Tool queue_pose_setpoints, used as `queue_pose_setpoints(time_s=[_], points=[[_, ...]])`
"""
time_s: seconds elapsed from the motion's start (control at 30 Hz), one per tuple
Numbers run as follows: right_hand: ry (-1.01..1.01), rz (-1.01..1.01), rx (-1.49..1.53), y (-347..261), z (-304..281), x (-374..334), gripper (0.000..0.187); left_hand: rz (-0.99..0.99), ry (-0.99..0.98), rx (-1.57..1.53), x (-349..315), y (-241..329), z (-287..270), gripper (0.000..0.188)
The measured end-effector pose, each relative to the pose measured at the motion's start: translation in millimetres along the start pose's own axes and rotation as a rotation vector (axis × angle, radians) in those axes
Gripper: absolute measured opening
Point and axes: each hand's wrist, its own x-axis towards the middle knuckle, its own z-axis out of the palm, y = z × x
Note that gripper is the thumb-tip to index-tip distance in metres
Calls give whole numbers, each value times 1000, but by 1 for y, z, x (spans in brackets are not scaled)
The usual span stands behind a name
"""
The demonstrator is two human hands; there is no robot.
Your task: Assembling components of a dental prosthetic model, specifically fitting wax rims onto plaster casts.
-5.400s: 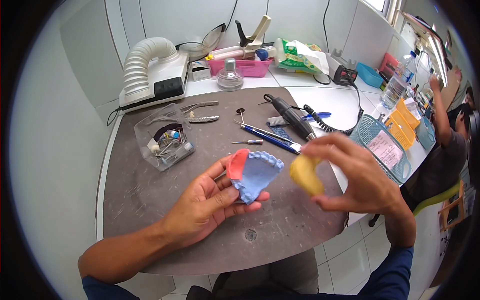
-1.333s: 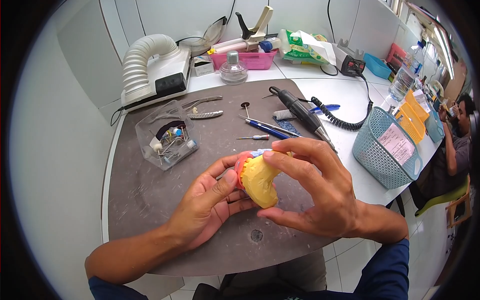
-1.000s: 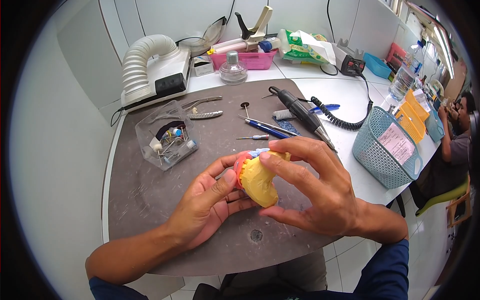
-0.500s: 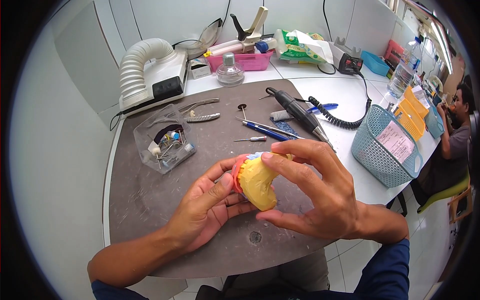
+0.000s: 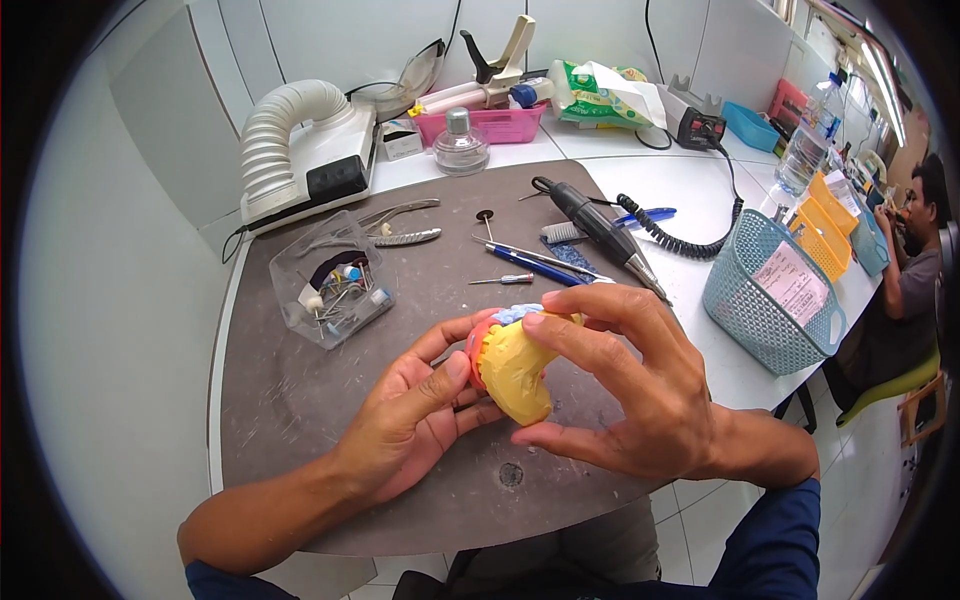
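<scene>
Above the middle of the brown work mat (image 5: 300,440), a yellow dental cast (image 5: 515,372) with a row of teeth along its left edge is held up in both hands. A red-pink denture base (image 5: 475,352) sits against the toothed side, and a light blue piece (image 5: 517,313) shows at the top. My left hand (image 5: 420,400) has its thumb on the red-pink base and its fingers behind it. My right hand (image 5: 635,385) grips the yellow cast, with fingertips at its top and the thumb at its lower end. The far side of the cast is hidden.
A clear box of burs (image 5: 335,285) and pliers (image 5: 405,238) lie at the left. Beyond the hands are a blue-handled tool (image 5: 535,265), a small screwdriver (image 5: 503,279) and a rotary handpiece (image 5: 595,225). A blue basket (image 5: 765,320) stands right; a co-worker (image 5: 915,270) sits beyond.
The yellow cast has tilted very slightly, and the red-pink base sits closer along its toothed edge. Both hands keep nearly the same hold and place.
</scene>
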Motion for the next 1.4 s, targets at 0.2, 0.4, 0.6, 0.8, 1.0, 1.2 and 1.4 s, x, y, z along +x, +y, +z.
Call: queue_pose_setpoints(time_s=[0.2,0.4,0.6,0.8,1.0,1.2,1.4], points=[[14,21,-5,-1,-1,-1,76,15,-3,-65,-1,-2,0,57],[11,8,-10,-2,-1,-2,76,27,-12,-57,0,-3,-1,58],[20,9,-7,-1,0,-3,76,25,-33,-51,0,-2,-1,57],[31,16,-8,-1,0,-4,76,37,-32,-56,0,-4,-2,58],[25,23,-6,-1,0,-4,74,45,-59,-66,1,-5,-5,59],[31,-55,-48,1,2,-6,71,65,-25,-48,-1,-3,-1,60],[67,-110,-61,3,6,-9,70,126,-48,27,-4,-5,-1,60]])
